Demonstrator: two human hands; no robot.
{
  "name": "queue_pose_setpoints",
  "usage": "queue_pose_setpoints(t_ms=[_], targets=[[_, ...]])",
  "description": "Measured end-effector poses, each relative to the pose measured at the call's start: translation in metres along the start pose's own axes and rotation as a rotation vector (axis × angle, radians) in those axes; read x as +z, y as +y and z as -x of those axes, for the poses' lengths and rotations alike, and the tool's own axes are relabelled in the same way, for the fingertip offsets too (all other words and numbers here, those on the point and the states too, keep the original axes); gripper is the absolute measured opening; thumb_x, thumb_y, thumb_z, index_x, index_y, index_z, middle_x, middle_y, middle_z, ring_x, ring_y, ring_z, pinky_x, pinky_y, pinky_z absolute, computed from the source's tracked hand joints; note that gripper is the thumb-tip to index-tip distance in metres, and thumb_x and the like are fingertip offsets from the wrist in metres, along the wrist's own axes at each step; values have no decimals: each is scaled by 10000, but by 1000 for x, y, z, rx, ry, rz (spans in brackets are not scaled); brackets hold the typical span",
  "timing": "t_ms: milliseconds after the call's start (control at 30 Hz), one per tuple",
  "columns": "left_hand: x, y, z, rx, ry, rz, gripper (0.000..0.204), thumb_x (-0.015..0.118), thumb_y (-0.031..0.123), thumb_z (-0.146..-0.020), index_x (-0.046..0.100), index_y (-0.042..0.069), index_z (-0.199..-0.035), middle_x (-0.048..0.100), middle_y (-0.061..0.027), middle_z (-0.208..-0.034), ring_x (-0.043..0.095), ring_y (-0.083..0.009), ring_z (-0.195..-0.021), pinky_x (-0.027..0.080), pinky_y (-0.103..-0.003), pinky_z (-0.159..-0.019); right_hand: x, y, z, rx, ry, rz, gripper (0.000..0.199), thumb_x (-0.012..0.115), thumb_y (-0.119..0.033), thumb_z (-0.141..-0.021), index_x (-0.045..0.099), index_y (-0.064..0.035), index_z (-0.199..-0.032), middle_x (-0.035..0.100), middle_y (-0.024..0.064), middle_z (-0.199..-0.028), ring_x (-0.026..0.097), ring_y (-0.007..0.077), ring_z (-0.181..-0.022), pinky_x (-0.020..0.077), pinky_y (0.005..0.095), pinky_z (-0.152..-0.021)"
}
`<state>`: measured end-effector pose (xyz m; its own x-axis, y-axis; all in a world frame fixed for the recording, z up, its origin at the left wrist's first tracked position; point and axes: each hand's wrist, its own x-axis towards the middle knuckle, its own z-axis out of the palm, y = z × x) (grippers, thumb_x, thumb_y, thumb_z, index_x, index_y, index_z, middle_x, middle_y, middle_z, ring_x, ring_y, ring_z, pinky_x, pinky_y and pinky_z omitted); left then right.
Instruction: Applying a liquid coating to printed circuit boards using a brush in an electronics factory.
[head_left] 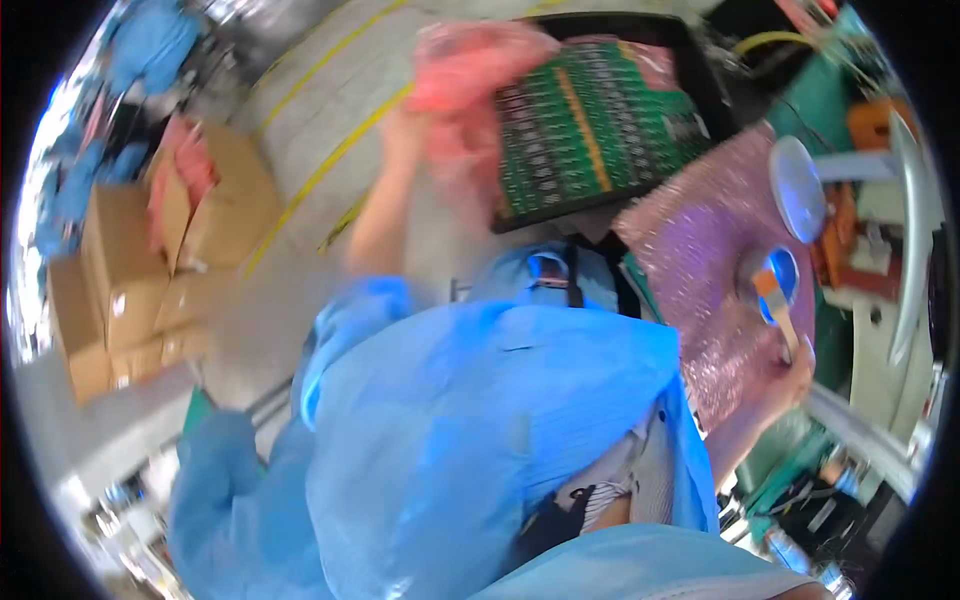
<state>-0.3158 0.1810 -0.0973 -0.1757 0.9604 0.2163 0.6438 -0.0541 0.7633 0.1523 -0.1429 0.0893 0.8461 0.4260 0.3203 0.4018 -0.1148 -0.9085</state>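
Heavy motion blur up top. The left hand (405, 125) is smeared, fingers not separable; it seems to grip the pink sheet (465, 85), but how tightly can't be told. The sheet is a pink blur covering the near-left corner of the black tray (700, 70). The tray holds one green circuit panel (595, 125) with rows of small units, too fine to count; its far edge is cut by the fisheye rim.

The right hand (795, 370) sits low right, partly hidden behind the blue coat (480, 430), fingers wrapped around the brush (778, 305) handle. The bristle end rests over the pink foam mat (700, 270), beside a round lens (797, 188).

The coat fills the middle and bottom, hiding the bench edge nearest the body. Left: cardboard boxes (130, 270), about three, stacked on the floor, with open floor and yellow lines (330, 165) between them and the tray. The right rim is cluttered and unclear.
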Motion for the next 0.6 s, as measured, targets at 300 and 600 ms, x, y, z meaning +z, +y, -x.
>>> queue_pose_setpoints(t_ms=[300,600], targets=[[-12,77,-95,178,175,743,193,530,-1,-757,599,-3,-937,597,-41,-787,544,-116,-644,448,-225,-585,-1,-13,8,189,4,-406,198,554,-143,-854,572,20,-964,573,44,-822,505,83,-683,384,195,-537],[168,226,-162,198,62,906,165,501,32,-784,605,11,-911,579,-42,-735,515,-112,-642,418,-231,-532,-15,-12,6,197,77,-360,222,564,-180,-852,574,14,-962,544,38,-800,505,95,-694,415,207,-559]])
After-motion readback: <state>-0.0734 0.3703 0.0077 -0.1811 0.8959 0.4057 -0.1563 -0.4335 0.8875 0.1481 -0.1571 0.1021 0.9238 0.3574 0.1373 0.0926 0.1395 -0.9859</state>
